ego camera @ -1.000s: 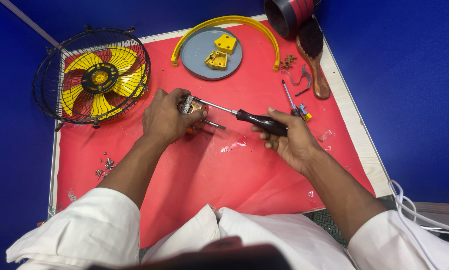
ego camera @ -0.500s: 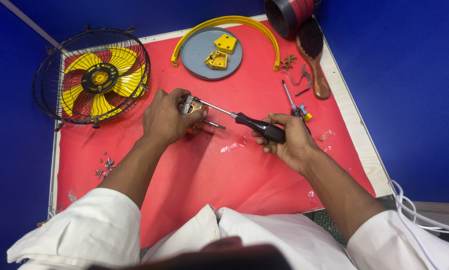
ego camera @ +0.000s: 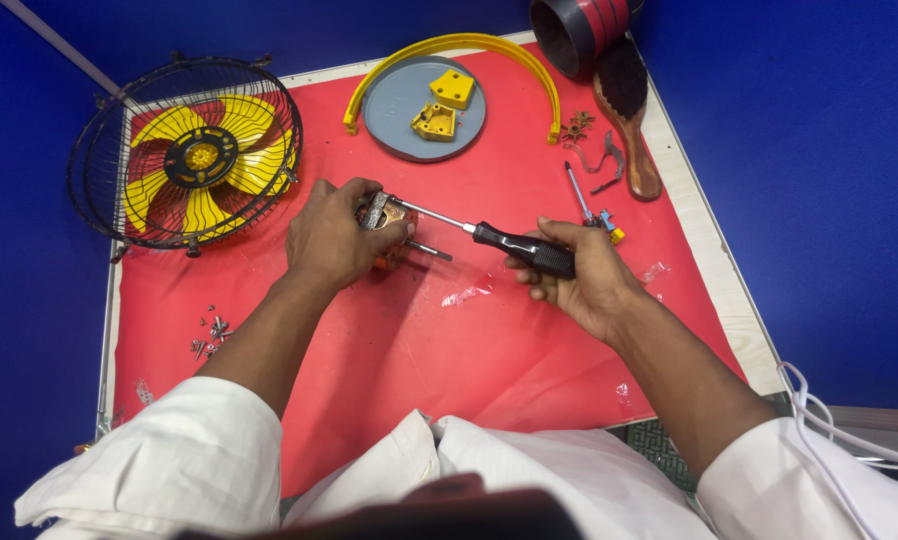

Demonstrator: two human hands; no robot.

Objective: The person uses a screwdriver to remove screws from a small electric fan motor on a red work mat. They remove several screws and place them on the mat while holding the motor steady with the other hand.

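Head view, entry by item, fingers outward.

Right hand [ego camera: 581, 275]: fingers curled tight around the black handle of a screwdriver [ego camera: 517, 247]; steel shaft runs up and to the left, its tip meeting the small fan motor [ego camera: 387, 222]. Against the picture half a second earlier, hand and handle sit in nearly the same spot, the shaft at the same slant (any shift is too slight to tell).

Left hand [ego camera: 332, 237]: fingers closed over the small fan motor, pinning it on the red mat [ego camera: 389, 350]; grey metal end plate shows above the thumb, a thin spindle pokes out to the right. Grip and place unchanged from the earlier pictures.

Near the right hand: a second, slimmer screwdriver [ego camera: 581, 196] lying on the mat, just beyond the knuckles.

Further out:
- Wire fan guard with yellow blades [ego camera: 191, 152], at the mat's far left corner.
- Grey round plate [ego camera: 394, 105] bearing two yellow blocks, far middle.
- Yellow curved band [ego camera: 469, 45] arching round that plate.
- Wooden brush [ego camera: 629, 110], far right edge.
- Black and red cylinder [ego camera: 579, 25], beside the brush head.
- Loose screws [ego camera: 209, 335], left of the left forearm.
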